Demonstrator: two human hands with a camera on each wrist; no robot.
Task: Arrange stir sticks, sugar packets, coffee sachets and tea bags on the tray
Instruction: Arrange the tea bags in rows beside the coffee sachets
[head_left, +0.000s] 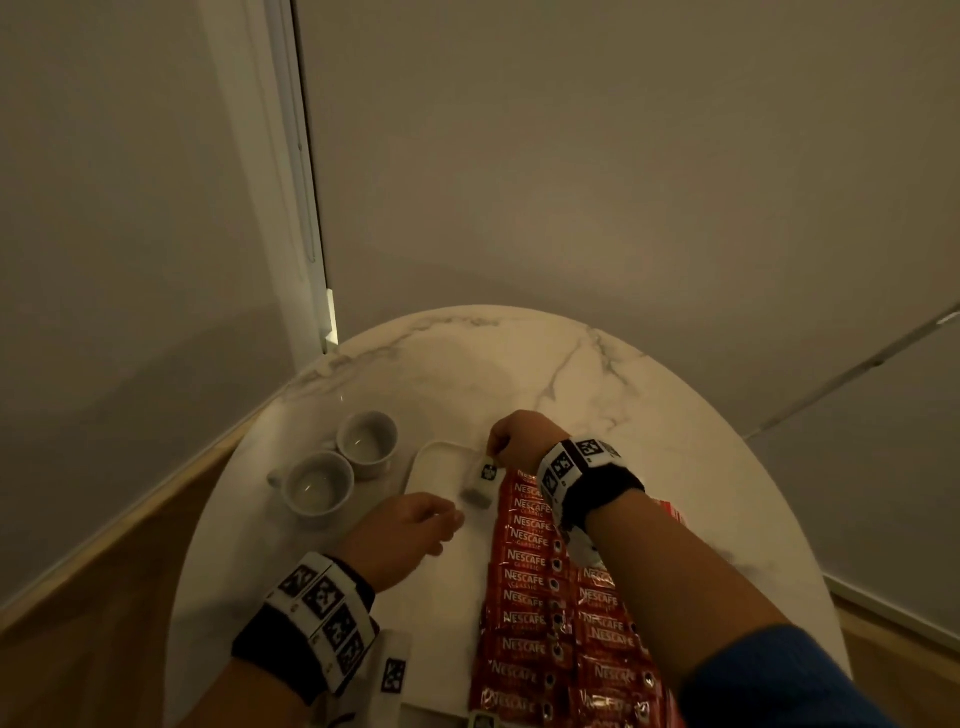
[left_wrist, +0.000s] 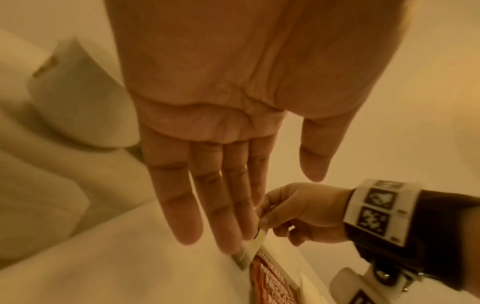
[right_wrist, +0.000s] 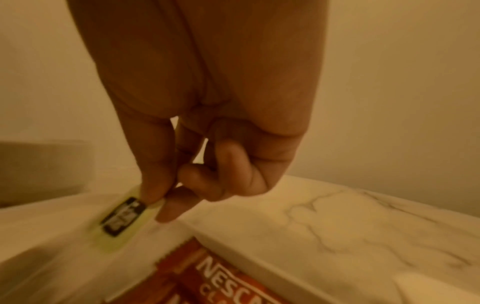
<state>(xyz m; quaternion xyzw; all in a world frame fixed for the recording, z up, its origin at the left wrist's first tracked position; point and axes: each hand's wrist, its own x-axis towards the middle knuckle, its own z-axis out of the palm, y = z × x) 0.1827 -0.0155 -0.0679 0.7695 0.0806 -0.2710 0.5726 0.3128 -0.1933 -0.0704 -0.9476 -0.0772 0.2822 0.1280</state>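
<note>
Roughly halfway: coffee sachets (head_left: 530, 577) rowed along tray (head_left: 441, 454) right side, right hand (head_left: 519, 439) fingers pinching tea bag (head_left: 483, 480) above far end, left hand (head_left: 410, 530) fingers relaxed apart, sticks and sugar unseen.

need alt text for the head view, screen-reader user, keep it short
The right hand pinches a small marked packet over the far end of a white tray, beside two rows of red Nescafe sachets. The left hand hovers open over the tray; two empty white cups stand left of it on a round marble table.
</note>
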